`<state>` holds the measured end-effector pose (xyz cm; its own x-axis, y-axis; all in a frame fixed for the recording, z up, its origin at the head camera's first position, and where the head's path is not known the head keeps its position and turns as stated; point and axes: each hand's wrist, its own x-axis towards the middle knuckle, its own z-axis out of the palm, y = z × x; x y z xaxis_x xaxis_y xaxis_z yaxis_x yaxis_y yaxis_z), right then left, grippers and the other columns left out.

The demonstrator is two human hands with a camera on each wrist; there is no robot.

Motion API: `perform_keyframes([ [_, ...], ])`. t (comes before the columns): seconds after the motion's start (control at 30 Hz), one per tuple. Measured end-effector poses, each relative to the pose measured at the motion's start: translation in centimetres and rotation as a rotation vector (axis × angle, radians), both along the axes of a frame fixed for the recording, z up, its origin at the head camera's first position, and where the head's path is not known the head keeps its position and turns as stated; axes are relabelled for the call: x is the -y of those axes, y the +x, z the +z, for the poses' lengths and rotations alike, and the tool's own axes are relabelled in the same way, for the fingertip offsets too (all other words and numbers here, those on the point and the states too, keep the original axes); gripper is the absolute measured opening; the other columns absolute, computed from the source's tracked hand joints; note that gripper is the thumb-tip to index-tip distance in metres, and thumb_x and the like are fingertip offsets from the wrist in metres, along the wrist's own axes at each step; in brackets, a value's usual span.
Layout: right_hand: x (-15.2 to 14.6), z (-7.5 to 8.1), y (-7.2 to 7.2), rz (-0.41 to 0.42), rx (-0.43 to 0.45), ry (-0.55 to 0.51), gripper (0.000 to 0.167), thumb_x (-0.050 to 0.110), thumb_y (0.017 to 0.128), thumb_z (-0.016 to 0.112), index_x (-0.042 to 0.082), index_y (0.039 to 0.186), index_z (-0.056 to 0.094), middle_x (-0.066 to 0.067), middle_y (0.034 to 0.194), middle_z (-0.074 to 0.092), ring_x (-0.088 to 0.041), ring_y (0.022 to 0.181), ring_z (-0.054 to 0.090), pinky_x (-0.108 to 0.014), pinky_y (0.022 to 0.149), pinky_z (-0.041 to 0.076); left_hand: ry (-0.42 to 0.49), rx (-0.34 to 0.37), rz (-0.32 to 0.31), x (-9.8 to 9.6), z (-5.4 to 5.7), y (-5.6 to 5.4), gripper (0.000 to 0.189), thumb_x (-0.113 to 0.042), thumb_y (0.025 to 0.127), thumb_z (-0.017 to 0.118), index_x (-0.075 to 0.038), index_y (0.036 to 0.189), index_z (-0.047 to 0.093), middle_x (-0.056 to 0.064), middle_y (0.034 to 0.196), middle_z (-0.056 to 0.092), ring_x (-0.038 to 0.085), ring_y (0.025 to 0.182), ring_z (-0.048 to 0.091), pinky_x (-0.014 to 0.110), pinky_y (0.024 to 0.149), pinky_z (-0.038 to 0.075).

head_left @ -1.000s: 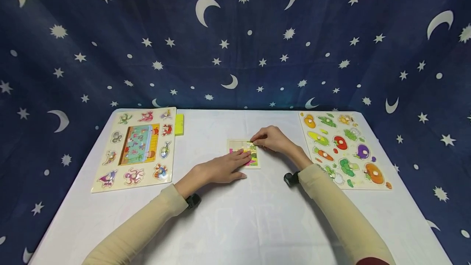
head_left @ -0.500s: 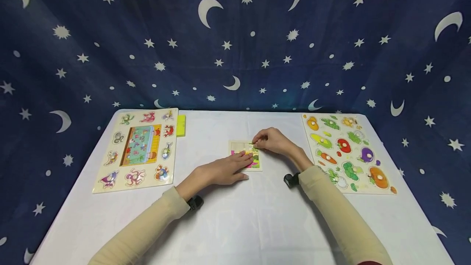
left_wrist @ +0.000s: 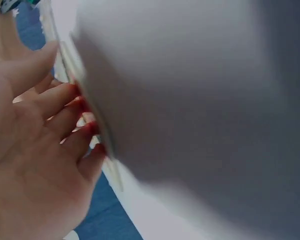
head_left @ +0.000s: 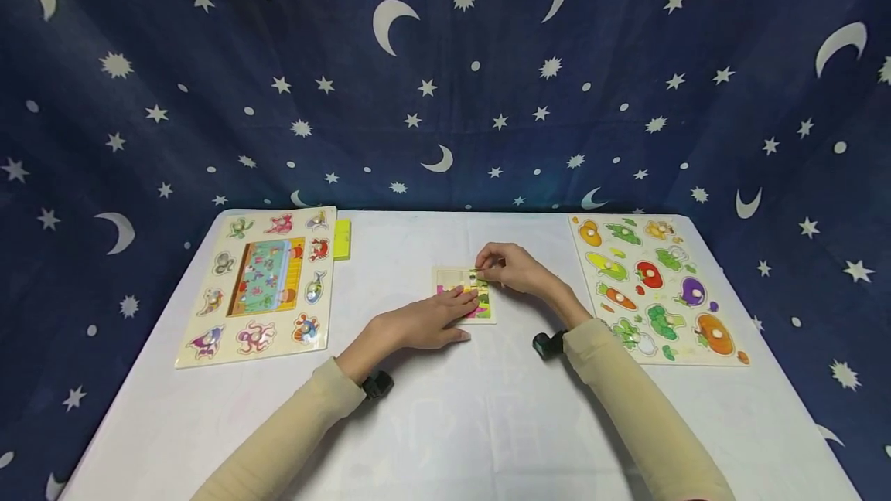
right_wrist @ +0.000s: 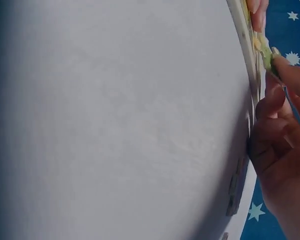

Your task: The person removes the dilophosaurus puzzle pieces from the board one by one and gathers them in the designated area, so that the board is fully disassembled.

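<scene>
A small square jigsaw puzzle board [head_left: 445,275] with a pale wooden frame lies mid-table. My left hand [head_left: 425,321] rests over its lower part, fingers straight and covering much of the pink, yellow and green picture. At the board's upper right corner, my right hand [head_left: 518,267] pinches a green puzzle piece [right_wrist: 266,55] between thumb and fingertips. In the right wrist view that piece is tilted up at the frame's edge, near the left fingertips. The left wrist view shows the left hand's fingertips [left_wrist: 92,127] on the board, seen edge-on.
A sea-animal peg puzzle [head_left: 264,203] lies at the left, with a yellow-green block [head_left: 342,240] beside it. At the right is a vegetable peg puzzle [head_left: 657,277]. Loose flat pieces [right_wrist: 235,187] lie on the white table beside the right hand. A starry curtain [head_left: 445,83] hangs behind.
The green piece in my right fingers has shifted and tilted slightly at the board's upper right corner. My left hand stays in place on the board.
</scene>
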<state>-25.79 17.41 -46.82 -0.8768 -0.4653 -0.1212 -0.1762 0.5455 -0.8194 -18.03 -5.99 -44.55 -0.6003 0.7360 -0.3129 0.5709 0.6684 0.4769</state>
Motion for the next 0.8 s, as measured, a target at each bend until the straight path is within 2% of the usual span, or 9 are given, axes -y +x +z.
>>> perform_keyframes([
  [0.13, -0.5, -0.2, 0.4, -0.075, 0.034, -0.048, 0.014, 0.016, 0.096, 0.073, 0.008, 0.107, 0.07, -0.007, 0.087, 0.067, -0.018, 0.067, 0.057, -0.026, 0.054, 0.045, -0.016, 0.03, 0.027, -0.5, 0.0, 0.2, 0.069, -0.037, 0.105, 0.059, -0.014, 0.163, 0.031, -0.002, 0.173, 0.02, 0.023, 0.161, 0.013, 0.042, 0.129, 0.02],
  [0.23, -1.4, -0.1, 0.7, -0.138, 0.051, -0.093, 0.017, 0.018, 0.097, 0.072, 0.008, 0.11, 0.071, -0.008, 0.085, 0.068, -0.019, 0.065, 0.059, -0.027, 0.049, 0.043, -0.008, 0.061, 0.054, -0.7, 0.0, 0.3, 0.077, -0.036, 0.099, 0.069, -0.014, 0.163, 0.031, -0.001, 0.173, 0.02, 0.023, 0.161, 0.012, 0.043, 0.129, 0.02],
  [0.3, -2.0, 0.0, 0.9, -0.167, 0.056, -0.119, 0.018, 0.019, 0.097, 0.072, 0.008, 0.112, 0.072, -0.008, 0.085, 0.07, -0.02, 0.067, 0.061, -0.028, 0.05, 0.046, 0.001, 0.08, 0.072, -0.7, 0.0, 0.4, 0.085, -0.034, 0.094, 0.076, -0.014, 0.163, 0.03, 0.0, 0.173, 0.019, 0.022, 0.161, 0.01, 0.042, 0.129, 0.02],
  [0.4, -3.1, 0.2, 1.1, -0.19, 0.043, -0.137, 0.02, 0.02, 0.097, 0.073, 0.007, 0.112, 0.073, -0.009, 0.087, 0.072, -0.021, 0.071, 0.063, -0.028, 0.058, 0.051, 0.017, 0.099, 0.096, -0.6, 0.0, 0.4, 0.095, -0.03, 0.087, 0.084, -0.014, 0.163, 0.029, 0.001, 0.173, 0.017, 0.022, 0.161, 0.009, 0.042, 0.128, 0.021],
  [0.47, -3.9, 0.4, 1.3, -0.206, 0.046, -0.137, 0.02, 0.021, 0.097, 0.073, 0.007, 0.112, 0.073, -0.009, 0.088, 0.073, -0.02, 0.072, 0.064, -0.029, 0.061, 0.053, 0.027, 0.104, 0.104, -0.4, 0.0, 0.5, 0.098, -0.027, 0.084, 0.086, -0.014, 0.164, 0.029, 0.002, 0.173, 0.017, 0.022, 0.161, 0.009, 0.042, 0.128, 0.021],
  [0.6, -5.7, 0.6, 2.0, -0.229, 0.041, -0.103, 0.021, 0.023, 0.098, 0.072, 0.008, 0.113, 0.073, -0.009, 0.087, 0.072, -0.021, 0.069, 0.063, -0.032, 0.058, 0.052, 0.052, 0.108, 0.114, -0.2, 0.0, 0.6, 0.099, -0.023, 0.083, 0.087, -0.012, 0.163, 0.03, 0.003, 0.173, 0.018, 0.023, 0.161, 0.009, 0.043, 0.128, 0.02],
  [0.8, -8.0, 1.4, 2.9, -0.268, 0.03, -0.079, 0.023, 0.02, 0.099, 0.07, 0.004, 0.115, 0.072, -0.016, 0.087, 0.071, -0.026, 0.069, 0.063, -0.033, 0.059, 0.055, 0.086, 0.103, 0.117, -0.2, -0.1, 0.7, 0.098, -0.02, 0.082, 0.087, -0.01, 0.162, 0.032, 0.005, 0.173, 0.02, 0.024, 0.161, 0.009, 0.043, 0.129, 0.019],
])
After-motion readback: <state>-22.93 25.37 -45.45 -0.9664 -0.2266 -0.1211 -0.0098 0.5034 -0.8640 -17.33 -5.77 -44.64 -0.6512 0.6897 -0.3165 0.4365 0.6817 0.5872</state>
